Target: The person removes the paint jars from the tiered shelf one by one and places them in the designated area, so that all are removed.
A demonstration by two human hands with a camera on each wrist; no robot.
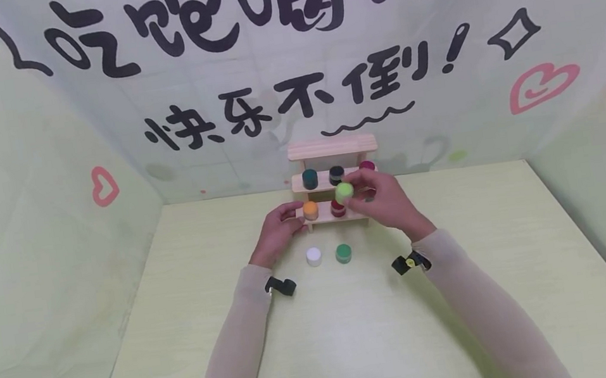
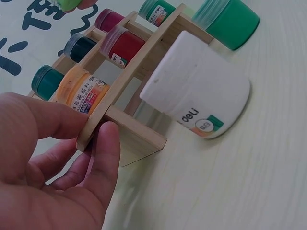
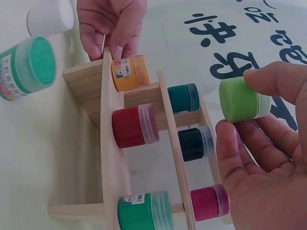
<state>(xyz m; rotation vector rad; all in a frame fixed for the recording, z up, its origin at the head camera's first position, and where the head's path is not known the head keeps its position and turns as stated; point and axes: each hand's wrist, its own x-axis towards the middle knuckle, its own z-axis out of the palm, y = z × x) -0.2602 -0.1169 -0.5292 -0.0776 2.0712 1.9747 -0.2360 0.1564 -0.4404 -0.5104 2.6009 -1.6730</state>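
My left hand [image 1: 277,234] grips the left end of the lower shelf of a small wooden rack [image 2: 139,132], thumb on top and fingers underneath. Between the thumb and fingers of my right hand [image 1: 392,203] is a light green paint jar [image 3: 240,99], raised in front of the upper shelf. Along the lower shelf sit an orange paint jar [image 3: 130,73], a red one [image 3: 134,125] and a green one [image 3: 144,211]. The upper shelf bears a teal jar [image 3: 183,98], a dark blue-black jar [image 3: 195,143] and a magenta jar [image 3: 210,202].
On the table [image 1: 184,332] before the rack stand a white paint jar [image 1: 314,256] and another green jar [image 1: 343,253], side by side. Right behind the rack hangs a printed cloth backdrop [image 1: 220,168]. Cloth also closes off both sides.
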